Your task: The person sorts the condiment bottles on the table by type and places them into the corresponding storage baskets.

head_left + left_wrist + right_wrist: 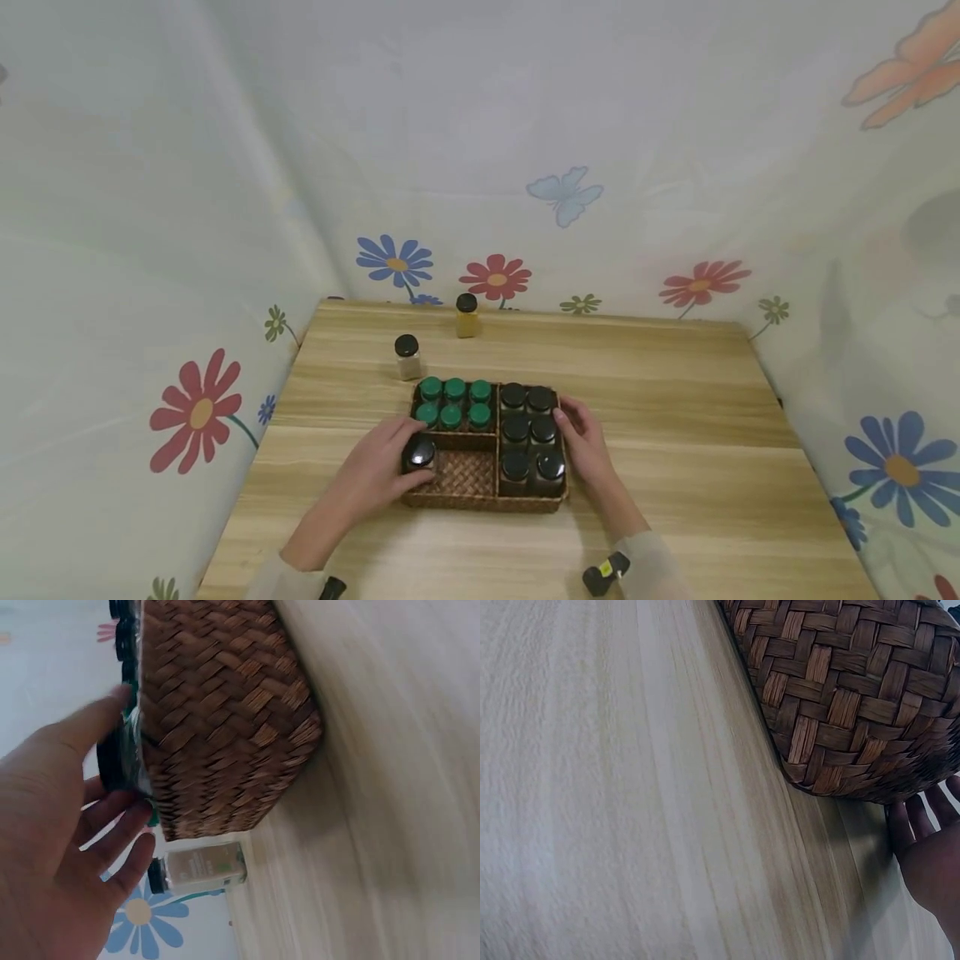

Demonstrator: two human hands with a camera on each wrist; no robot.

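Observation:
A woven brown basket [480, 503] with three compartments stands on the wooden table. My left hand [378, 467] holds a black-lidded jar [420, 452] at the left end of the front-left compartment, thumb and fingers on either side of its lid. The rest of that compartment shows bare weave. Several small green-capped jars [454, 389] fill the back-left compartment. Along the right one stand several black-lidded jars [515, 429]. My right hand [588, 450] grips the basket's right side, its thumb at the rim; in the right wrist view its fingers [919, 817] lie against the outer wall.
Behind the basket's left corner stands a black-lidded jar with pale contents [408, 360]. Farther back is another with yellow contents [467, 318]. A flower-printed cloth [450, 150] hangs around the table [675, 400] at the back and sides.

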